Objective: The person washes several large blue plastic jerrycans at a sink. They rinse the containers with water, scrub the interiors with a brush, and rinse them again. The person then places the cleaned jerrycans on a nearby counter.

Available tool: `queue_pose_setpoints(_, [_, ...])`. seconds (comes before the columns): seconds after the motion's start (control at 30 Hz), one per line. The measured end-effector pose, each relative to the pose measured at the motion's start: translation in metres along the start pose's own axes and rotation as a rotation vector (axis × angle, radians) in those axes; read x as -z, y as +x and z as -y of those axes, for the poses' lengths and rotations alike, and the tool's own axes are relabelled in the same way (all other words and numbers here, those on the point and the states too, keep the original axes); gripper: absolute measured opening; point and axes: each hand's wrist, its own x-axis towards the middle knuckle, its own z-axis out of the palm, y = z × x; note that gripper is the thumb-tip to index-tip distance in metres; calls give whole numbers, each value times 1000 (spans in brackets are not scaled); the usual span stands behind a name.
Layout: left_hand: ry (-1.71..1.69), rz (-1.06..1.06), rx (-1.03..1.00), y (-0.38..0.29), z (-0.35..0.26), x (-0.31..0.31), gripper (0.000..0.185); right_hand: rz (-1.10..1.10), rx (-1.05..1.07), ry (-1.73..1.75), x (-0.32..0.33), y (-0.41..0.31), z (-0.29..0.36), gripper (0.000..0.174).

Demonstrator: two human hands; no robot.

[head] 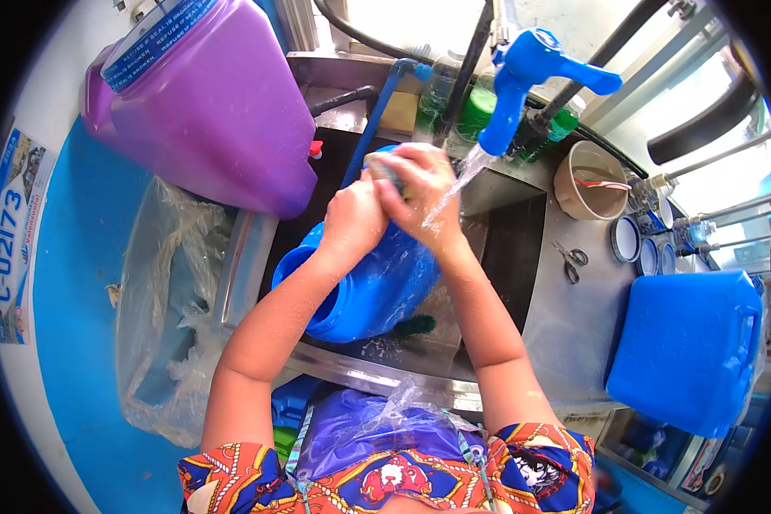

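Observation:
Under the running blue plastic faucet (527,77), both my hands meet above a metal sink (507,244). My right hand (424,193) is closed around a wet sponge (385,168), and water falls onto its back and wrist. My left hand (356,215) presses against the sponge and the right fingers; its own grip is partly hidden. Below them a blue plastic jug (385,289) lies on its side in the sink, its wide mouth facing left. My forearms pass over it. A dark green scrubbing brush or pad (415,325) is beside the jug on the sink floor.
A large purple container (212,109) is at the upper left, above a clear plastic bag (167,321). On the steel counter at right are scissors (572,262), a beige bowl (591,180), round lids (626,239) and a blue jug (684,350). Bottles of green liquid (477,112) stand behind the faucet.

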Motion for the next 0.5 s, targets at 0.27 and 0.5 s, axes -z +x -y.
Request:
queue_pose_setpoints(0.27, [11,95,-255,-42,32,23,39,-92,-132,271,43,-49,-3,24])
queue_pose_setpoints(0.5, [59,105,-371,-73,44,26,49,343,-183,618,-6,-45,-63,36])
